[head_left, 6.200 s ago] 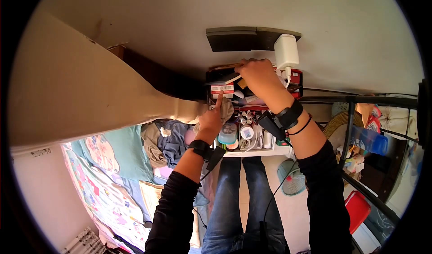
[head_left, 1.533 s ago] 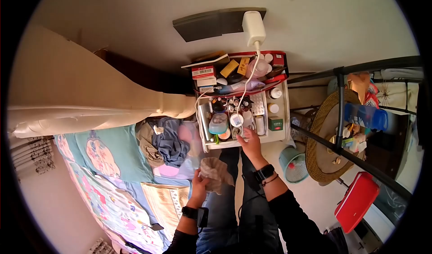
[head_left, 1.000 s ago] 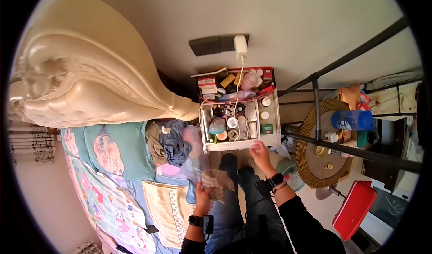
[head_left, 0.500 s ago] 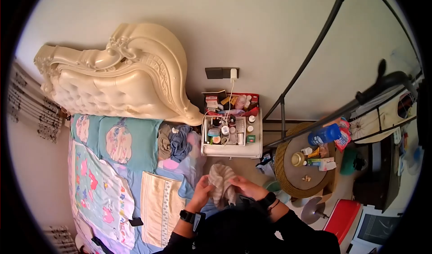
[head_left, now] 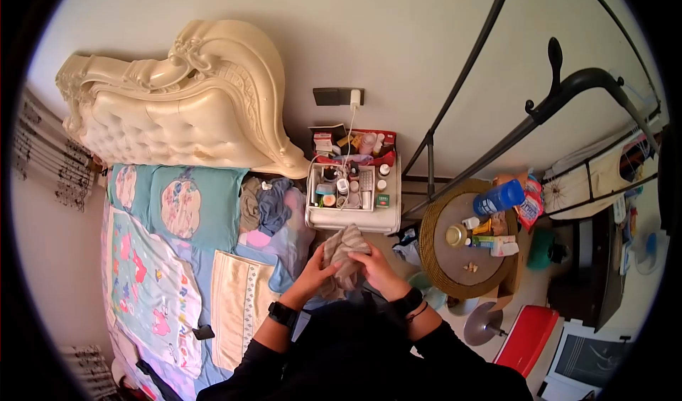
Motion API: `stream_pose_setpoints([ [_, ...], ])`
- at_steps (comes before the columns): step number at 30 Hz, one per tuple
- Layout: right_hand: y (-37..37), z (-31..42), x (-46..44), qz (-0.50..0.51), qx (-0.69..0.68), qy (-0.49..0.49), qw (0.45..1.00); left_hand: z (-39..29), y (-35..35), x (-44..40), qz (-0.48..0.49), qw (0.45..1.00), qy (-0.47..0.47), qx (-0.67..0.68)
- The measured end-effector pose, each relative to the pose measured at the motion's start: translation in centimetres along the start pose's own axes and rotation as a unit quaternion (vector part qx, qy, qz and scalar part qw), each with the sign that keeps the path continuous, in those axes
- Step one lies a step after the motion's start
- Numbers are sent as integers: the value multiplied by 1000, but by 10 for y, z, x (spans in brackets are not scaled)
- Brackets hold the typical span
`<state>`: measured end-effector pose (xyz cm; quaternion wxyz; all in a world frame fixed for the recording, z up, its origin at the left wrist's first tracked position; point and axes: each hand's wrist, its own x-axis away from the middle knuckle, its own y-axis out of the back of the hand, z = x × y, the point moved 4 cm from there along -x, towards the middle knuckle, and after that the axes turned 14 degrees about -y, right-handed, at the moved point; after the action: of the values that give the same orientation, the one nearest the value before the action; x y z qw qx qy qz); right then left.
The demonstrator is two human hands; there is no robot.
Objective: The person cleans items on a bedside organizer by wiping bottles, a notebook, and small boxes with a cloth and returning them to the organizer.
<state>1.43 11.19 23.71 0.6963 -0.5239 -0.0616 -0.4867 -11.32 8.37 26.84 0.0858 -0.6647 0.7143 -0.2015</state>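
A striped beige-grey cloth is bunched up between my two hands, in front of the bedside cabinet. My left hand grips its left side with the fingers closed on the fabric. On the other side, my right hand pinches the cloth near its upper right edge. What kind of cloth item it is cannot be made out. Both wrists wear dark bands. Just beyond the cloth stands the white bedside cabinet, topped by a white organizer tray full of small bottles and jars.
To the left is a bed with a cream headboard, teal pillows, a folded towel and crumpled clothes. A round woven-edged table holds a blue canister. Black metal poles rise at the right, near a red box.
The cloth has been gathered into a more compact bundle, and my hands have shifted closer around it. The camera view has moved slightly, so the room appears shifted up and left.
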Motion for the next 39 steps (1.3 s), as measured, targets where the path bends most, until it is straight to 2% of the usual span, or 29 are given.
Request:
stream_pose_setpoints([
  [3, -4, 2, 4, 25, 2, -39, 999, 18, 9, -5, -3, 998, 56, -9],
  [8, 15, -9, -13, -18, -33, -84, 996, 25, 36, -13, -123, 979, 90, 133],
  [13, 4, 3, -34, -83, 7, -45, 996, -1, 75, -28, -173, 960, 128, 177],
  [15, -7, 15, -38, -179, 118, 2, 977, -7, 89, -36, -181, 961, 123, 169],
  [16, -9, 14, -46, -181, 118, 1, 976, -9, 97, -41, -175, 961, 117, 180],
  [18, -16, 20, -63, -250, 276, 60, 926, -12, 112, -52, -158, 965, 101, 183],
  [19, -23, 20, -70, -253, 276, 57, 925, -15, 120, -56, -140, 969, 84, 186],
  [21, -48, 26, -84, -180, 329, 102, 921, -20, 135, -64, -135, 967, 98, 191],
  [23, -78, 31, -93, -154, 327, 87, 928, -28, 149, -75, -129, 966, 108, 197],
  [25, -93, 26, -109, -136, 257, 8, 957, -37, 162, -84, -124, 956, 126, 236],
  [30, -102, 16, -145, -145, 200, 32, 968, -60, 184, -102, -84, 929, 113, 342],
  [32, -95, 22, -152, -223, 200, 45, 953, -63, 195, -107, -68, 913, 120, 383],
  [33, -89, 20, -157, -229, 194, 42, 953, -60, 202, -109, -68, 913, 129, 382],
  [35, -81, 13, -169, -136, 74, 14, 988, -57, 208, -113, -35, 887, 135, 440],
  [36, -112, 27, -161, -20, -15, -7, 1000, -57, 209, -115, -21, 885, 134, 446],
  [39, -109, 23, -161, -2, -58, -40, 998, -55, 207, -121, -34, 902, 160, 400],
])
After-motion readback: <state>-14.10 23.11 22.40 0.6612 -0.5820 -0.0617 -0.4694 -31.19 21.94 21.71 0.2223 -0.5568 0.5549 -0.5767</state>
